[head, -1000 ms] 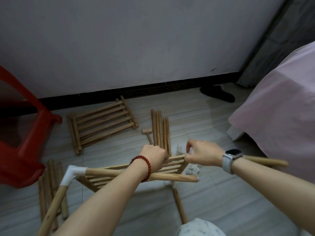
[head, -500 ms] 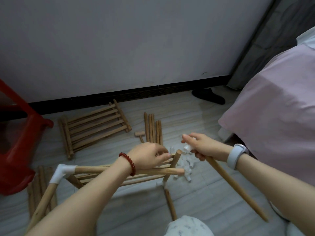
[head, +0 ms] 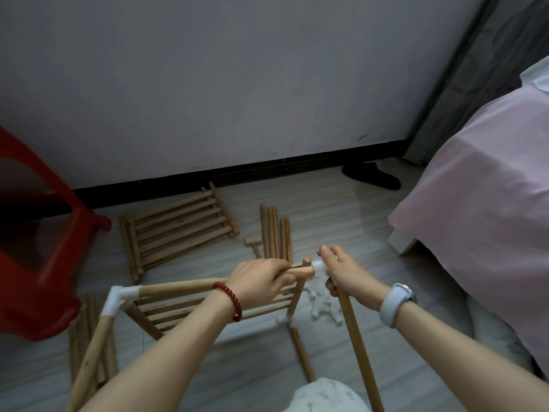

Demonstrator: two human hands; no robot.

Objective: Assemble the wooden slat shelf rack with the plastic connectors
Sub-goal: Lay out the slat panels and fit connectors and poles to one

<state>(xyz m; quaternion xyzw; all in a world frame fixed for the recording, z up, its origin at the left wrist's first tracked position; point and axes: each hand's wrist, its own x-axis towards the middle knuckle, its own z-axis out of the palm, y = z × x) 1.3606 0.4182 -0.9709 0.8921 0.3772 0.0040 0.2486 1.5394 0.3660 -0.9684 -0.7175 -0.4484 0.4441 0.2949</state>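
Observation:
A half-built wooden rack stands on the floor in front of me, with a slat shelf (head: 208, 307) inside its frame. My left hand (head: 258, 281) grips the top rail (head: 178, 285) near its right end. A white corner connector (head: 120, 298) joins that rail's left end to a leg (head: 89, 361). My right hand (head: 341, 272) holds a wooden pole (head: 359, 352) with a white connector (head: 319, 266) on its top. That connector sits right at the rail's free end.
A second slat shelf (head: 178, 227) lies flat near the wall. Several loose poles (head: 274, 230) and a small wooden mallet (head: 254, 243) lie beside it. White connectors (head: 322, 307) are piled under my right hand. More poles (head: 78, 337) lie left. A red stool (head: 44, 263) stands left, a pink bed (head: 490, 218) right.
My right hand swung the pole from lying level to hanging down, then brought its connector end leftward to the rail's free end. My left hand slid to the rail's right end.

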